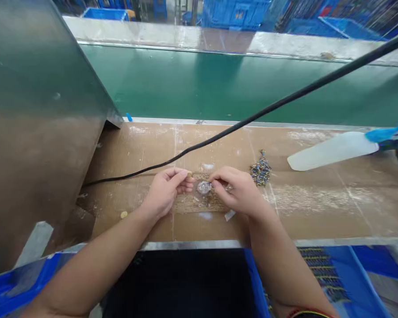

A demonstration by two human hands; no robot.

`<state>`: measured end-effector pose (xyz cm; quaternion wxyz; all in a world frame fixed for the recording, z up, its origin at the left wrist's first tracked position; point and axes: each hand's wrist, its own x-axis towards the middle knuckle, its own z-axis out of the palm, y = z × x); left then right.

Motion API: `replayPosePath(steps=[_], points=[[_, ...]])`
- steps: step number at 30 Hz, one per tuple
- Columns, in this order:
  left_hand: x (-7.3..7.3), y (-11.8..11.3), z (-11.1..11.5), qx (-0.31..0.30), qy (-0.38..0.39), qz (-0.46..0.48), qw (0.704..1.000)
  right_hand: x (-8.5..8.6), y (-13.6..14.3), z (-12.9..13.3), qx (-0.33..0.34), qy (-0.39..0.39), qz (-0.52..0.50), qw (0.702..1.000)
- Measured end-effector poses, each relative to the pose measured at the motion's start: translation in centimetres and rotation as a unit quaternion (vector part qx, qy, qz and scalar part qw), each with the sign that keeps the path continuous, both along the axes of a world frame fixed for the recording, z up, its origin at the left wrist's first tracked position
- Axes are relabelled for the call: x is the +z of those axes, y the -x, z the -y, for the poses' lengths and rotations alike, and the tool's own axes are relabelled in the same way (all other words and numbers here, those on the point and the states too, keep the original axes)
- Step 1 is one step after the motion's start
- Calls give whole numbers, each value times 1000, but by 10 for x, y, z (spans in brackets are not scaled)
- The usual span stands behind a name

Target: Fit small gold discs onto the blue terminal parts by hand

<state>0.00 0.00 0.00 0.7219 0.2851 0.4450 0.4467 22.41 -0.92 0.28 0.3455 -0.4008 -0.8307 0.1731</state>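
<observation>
My left hand [167,187] is closed in a pinch on a small yellowish piece [189,175], its kind too small to tell. A little to its right, a small round silvery object [204,187] lies on the brown work surface [146,145]. Thumb and forefinger of my right hand [237,187] come together at the right rim of that silvery object; whatever they pinch is too small to make out. Beyond my right hand is a heap of small brass-and-blue metal parts [260,171]. A small white strip [230,215] lies just below the right hand.
A black cable [219,134] slants across the surface. At right lies a whitish plastic bottle-like object [333,151]. A metal cabinet [43,110] stands left, a green belt [159,84] runs behind. Below the front edge are a dark bin [185,282] and a blue tray [346,274].
</observation>
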Motion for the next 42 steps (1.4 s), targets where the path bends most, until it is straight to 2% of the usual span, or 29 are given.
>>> replayPosePath(steps=[6, 19, 31, 34, 38, 42], points=[[-6, -4, 1, 2, -12, 16, 1000, -2, 5, 1, 14, -9, 14, 1000], [-6, -2, 3, 1, -39, 8, 999, -2, 5, 1, 21, -20, 20, 999], [-3, -1, 3, 2, -10, 38, 999, -1, 0, 1, 24, -25, 12, 999], [-1, -2, 3, 3, 5, 48, 999, 2, 2, 3, 18, -32, -21, 999], [-3, -3, 3, 10, 3, 50, 999, 6, 13, 8, -30, -34, -111, 993], [-4, -7, 4, 25, -10, 57, 998, 2, 28, 14, -51, 33, -201, 978]])
